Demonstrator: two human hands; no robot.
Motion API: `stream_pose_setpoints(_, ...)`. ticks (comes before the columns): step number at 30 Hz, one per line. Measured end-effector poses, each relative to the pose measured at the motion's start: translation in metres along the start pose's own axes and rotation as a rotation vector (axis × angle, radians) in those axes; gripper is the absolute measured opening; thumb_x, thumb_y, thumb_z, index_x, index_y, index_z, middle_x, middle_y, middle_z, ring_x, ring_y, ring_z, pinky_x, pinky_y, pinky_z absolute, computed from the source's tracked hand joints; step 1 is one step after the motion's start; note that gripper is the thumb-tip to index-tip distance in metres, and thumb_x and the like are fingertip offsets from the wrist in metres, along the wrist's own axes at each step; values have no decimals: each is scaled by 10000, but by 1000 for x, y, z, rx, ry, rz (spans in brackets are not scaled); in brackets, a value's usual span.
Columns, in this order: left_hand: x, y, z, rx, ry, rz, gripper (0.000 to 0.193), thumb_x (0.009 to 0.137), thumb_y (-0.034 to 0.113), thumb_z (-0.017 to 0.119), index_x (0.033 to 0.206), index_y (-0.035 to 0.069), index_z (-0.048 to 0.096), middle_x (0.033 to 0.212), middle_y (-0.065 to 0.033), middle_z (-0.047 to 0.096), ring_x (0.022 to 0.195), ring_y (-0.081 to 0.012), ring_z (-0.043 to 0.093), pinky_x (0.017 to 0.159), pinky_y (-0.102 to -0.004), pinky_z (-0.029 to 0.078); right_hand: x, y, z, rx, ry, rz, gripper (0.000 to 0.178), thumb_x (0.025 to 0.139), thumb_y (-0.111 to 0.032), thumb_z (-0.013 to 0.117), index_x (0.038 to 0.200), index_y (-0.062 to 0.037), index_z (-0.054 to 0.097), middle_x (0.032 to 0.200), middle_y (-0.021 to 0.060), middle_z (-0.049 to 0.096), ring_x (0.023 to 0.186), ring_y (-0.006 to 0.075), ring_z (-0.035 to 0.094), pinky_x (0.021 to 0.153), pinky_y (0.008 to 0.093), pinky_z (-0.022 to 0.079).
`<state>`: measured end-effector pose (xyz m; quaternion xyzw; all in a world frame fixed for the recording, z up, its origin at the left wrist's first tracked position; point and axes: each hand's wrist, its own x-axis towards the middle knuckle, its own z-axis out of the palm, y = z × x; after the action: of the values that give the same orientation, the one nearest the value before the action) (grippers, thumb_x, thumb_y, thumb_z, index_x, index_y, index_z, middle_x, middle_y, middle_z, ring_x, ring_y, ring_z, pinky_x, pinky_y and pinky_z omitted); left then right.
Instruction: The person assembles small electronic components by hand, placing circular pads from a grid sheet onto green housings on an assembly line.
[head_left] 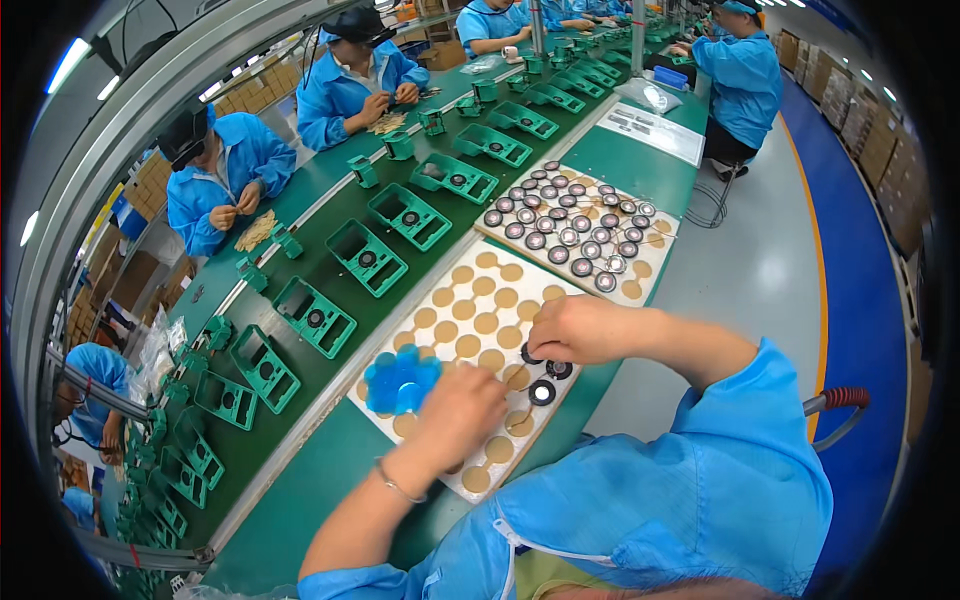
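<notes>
Blue jacket [690,500] nearest; white board [487,341] slants lengthwise up-right.

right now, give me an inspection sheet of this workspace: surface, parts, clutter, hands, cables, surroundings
Surface: green bench beside a conveyor carrying green housings.
Parts: near tray, mostly bare recesses, with blue scalloped object and few black discs; far tray bearing many discs.
Clutter: clear plastic bag farther up the bench.
Hands: left hand over near tray, right hand at the black discs; grips unclear.
Cables: dark loops near a seated co-worker.
Surroundings: other co-workers in blue; stacked cartons.
</notes>
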<state>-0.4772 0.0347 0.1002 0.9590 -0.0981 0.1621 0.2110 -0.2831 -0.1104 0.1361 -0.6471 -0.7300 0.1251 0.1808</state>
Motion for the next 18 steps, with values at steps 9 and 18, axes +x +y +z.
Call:
stream_pose_setpoints(9,4,42,28,393,-104,16,144,686,144,614,786,45,584,772,-84,536,778,-229,515,682,-337,440,-24,-11,25,167,98,-38,143,807,-173,616,871,-45,626,847,85,607,834,285,561,755,378,461)
stream_pose_setpoints(18,17,42,-26,227,73,36,188,655,57,674,831,90,618,787,-18,534,755,-212,475,679,-317,392,-13,-20,24,495,-175,-33,358,803,-211,674,1096,-32,574,986,110,576,962,229,538,841,336,451)
